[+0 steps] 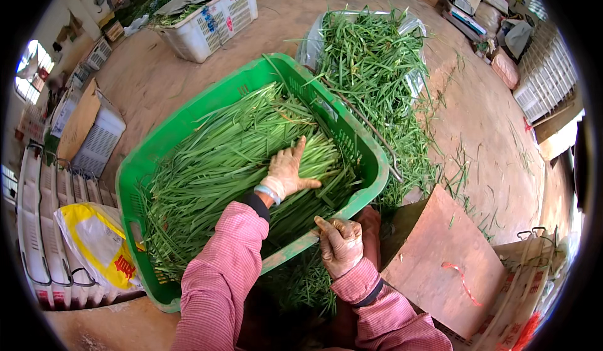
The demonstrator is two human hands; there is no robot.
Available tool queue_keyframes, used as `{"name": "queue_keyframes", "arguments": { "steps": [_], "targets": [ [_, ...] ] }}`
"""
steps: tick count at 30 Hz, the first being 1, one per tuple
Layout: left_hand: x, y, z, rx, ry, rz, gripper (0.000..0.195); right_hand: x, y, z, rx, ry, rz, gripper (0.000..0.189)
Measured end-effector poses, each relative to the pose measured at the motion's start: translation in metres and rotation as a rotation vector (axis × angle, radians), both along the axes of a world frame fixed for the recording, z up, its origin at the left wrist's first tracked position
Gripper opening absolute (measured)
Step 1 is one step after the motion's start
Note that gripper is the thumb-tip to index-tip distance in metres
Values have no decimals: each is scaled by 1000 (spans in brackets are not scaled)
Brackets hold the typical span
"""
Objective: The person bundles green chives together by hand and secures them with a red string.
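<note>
A green plastic crate point(193, 108) stands before me, tilted in the view and filled with long green leafy stalks point(212, 158). My left hand point(288, 169), in a thin soiled glove, lies on the stalks with its fingers spread, near their pale cut ends. At the crate's near right rim is my right hand point(340, 242), also gloved, its fingers curled against the rim; whether it grips the rim is hard to tell. A thin metal rod with a hooked end point(372, 127) runs along the crate's right outer side.
Loose green leaves point(372, 54) are heaped on clear plastic behind the crate. A white crate point(212, 21) with a grey cover stands at the back. Right of my hands is a brown board point(447, 261) with a red string point(459, 280). A yellow and white sack point(99, 242) lies at left.
</note>
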State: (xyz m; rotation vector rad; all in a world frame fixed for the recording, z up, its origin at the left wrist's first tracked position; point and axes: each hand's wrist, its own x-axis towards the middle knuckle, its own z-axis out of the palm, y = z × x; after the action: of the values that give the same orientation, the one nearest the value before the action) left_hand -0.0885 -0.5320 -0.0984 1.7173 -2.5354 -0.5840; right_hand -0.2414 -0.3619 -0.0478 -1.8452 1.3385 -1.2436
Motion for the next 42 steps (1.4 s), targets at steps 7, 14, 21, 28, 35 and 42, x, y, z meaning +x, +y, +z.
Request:
{"name": "queue_keyframes", "arguments": {
  "steps": [7,14,21,28,35,42],
  "targets": [
    [-16,25,-8,-168,-328,53,117,-2,-7,11,-266,100,-50,42],
    [14,-11,2,56,-73,237,81,-8,-7,0,-312,123,12,43],
    [141,27,13,579,1142,303,60,3,2,31,-167,236,-173,34],
    [182,74,80,574,1327,-85,56,33,-72,65,57,-169,175,117],
    [179,115,130,823,1132,-39,62,119,-96,126,618,-770,958,106],
    [167,148,156,854,1276,-157,59,131,-57,193,623,-760,1069,51]
  ]
}}
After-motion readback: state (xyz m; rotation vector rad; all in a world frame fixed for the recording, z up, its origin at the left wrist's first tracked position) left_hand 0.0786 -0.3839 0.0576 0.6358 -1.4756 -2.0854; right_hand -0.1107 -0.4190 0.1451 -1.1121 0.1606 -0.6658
